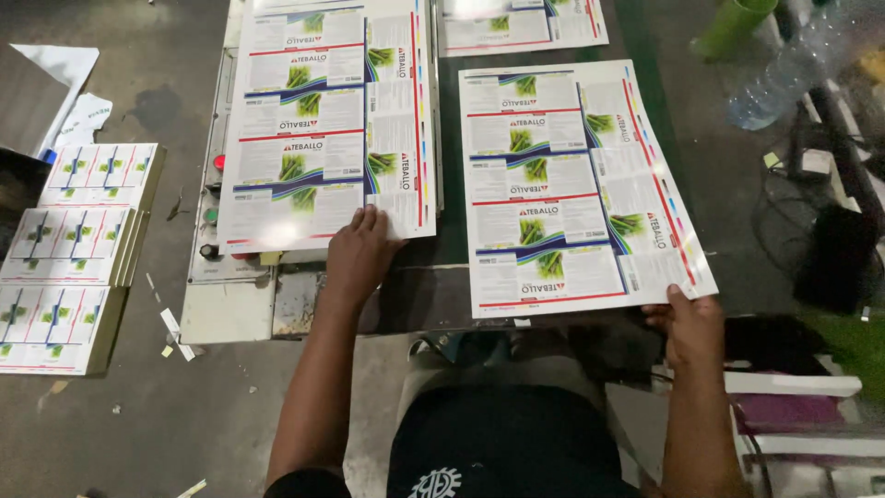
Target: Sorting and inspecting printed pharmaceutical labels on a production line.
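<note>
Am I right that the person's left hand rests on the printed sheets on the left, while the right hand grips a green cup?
Not quite. In the head view the left hand does rest on the left printed sheets, but the right hand grips the near corner of the right printed sheet. The green cup stands untouched at the far right.

You are standing in a print shop or label-finishing workshop. Under your left fingers [369, 224] lies a stack of uncut printed label sheets [327, 120] with colour bars down the edge, resting on a worn machine table [240, 309] with round push buttons [214, 205]. Far left of those fingers, trimmed label bundles [78, 254] sit piled above a stained concrete floor [166, 415] littered with paper offcuts.
</note>
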